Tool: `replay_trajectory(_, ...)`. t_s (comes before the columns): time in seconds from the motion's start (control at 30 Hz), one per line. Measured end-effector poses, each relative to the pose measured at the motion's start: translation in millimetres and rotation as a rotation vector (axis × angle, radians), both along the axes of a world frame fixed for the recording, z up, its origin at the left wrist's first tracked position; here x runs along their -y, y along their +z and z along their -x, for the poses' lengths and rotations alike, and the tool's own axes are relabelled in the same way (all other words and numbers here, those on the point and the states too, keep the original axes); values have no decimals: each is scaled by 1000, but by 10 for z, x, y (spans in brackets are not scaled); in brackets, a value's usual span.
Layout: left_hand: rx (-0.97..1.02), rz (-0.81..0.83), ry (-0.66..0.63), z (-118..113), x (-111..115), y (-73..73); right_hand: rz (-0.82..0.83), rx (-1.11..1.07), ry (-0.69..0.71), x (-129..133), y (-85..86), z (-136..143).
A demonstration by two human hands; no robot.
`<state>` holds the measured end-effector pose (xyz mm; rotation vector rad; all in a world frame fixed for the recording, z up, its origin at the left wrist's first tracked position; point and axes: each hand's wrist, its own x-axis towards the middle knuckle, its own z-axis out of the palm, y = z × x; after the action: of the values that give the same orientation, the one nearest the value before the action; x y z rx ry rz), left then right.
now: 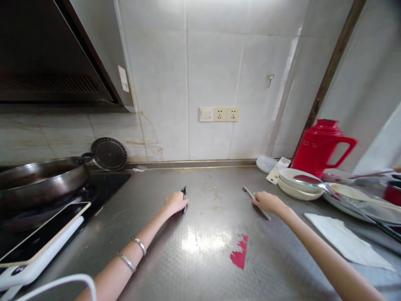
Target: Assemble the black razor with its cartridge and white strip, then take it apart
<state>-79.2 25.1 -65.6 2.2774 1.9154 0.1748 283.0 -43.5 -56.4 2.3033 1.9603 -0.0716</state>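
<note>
My left hand (176,202) is closed around a small black-and-silver tool (184,194), which stands nearly upright over the steel countertop (206,225). The tool's kind is unclear, since my fingers cover part of it. To the right, my right hand (266,201) grips a slim white toothbrush (262,212) with a dark head pointing up and left. Its tail end slants down toward the counter. A torn red scrap (239,255) lies flat on the counter, nearer to me and between my two arms. Neither hand touches it.
At left are a large pan (44,177) on the black stove, a phone (46,234) on a white stand, and a white cable. A red thermos (318,146), stacked bowls (297,192), plates and a white napkin (347,240) crowd the right side. The range hood overhangs the left.
</note>
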Motion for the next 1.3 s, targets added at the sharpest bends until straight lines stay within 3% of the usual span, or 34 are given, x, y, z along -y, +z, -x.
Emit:
replay_trajectory(0.23, 0, -23, 1, -4, 25, -11, -20, -26, 2, 30, -31, 18)
replay_trajectory(0.37, -5, -38, -12, -1, 47, -12, -87, -31, 0, 65, 0, 213)
replay_trajectory(0.53, -8, -64, -4, -1, 67, -34, -174, -78, 48, 25, 22, 755)
replay_trajectory(0.77, -16, -79, 20, -18, 66, -64, -167, -154, 159, -72, 50, 1619)
replay_trajectory(0.93, -13, -78, 29, -56, 113, -31, -161, -184, 195, -111, 48, 2007)
replay_trajectory(1.3, -38, -93, -2, -96, 151, -42, -129, -204, 167, -185, 76, 2162)
